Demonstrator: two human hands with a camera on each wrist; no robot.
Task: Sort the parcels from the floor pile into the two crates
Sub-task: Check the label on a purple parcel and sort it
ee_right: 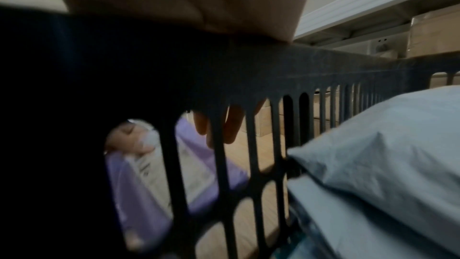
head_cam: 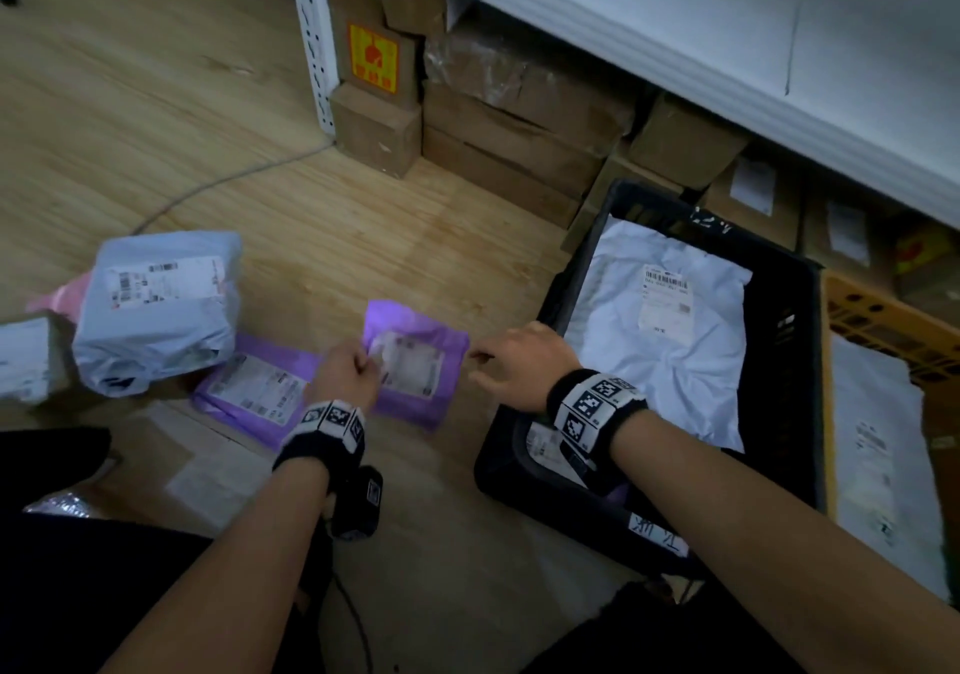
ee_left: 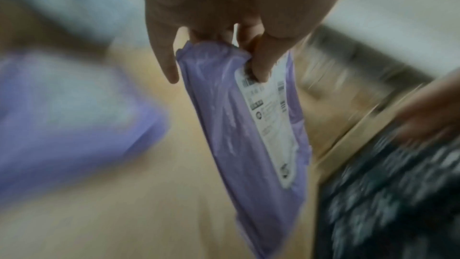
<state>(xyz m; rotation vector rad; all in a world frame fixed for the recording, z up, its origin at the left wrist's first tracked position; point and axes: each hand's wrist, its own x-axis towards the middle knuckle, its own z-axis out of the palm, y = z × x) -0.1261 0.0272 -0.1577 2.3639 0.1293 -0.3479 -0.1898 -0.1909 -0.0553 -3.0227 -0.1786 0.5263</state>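
My left hand [head_cam: 358,369] pinches a flat purple parcel [head_cam: 415,361] by its near edge and holds it just above the wooden floor. In the left wrist view the thumb [ee_left: 261,62] presses on the white label of the purple parcel [ee_left: 236,125], which hangs down. My right hand [head_cam: 493,364] hovers over the left rim of the black crate [head_cam: 789,340], fingers relaxed towards the parcel and holding nothing. Its fingers [ee_right: 231,125] show through the crate's slats [ee_right: 248,70]. A white parcel [head_cam: 670,330] lies in the black crate. The yellow crate [head_cam: 883,320] stands to its right.
The floor pile at left has a grey-blue parcel [head_cam: 156,309], a second purple parcel [head_cam: 249,387] and a pink one [head_cam: 57,294]. Cardboard boxes [head_cam: 519,117] are stacked under a white shelf [head_cam: 727,23]. A cable [head_cam: 218,184] runs across the floor.
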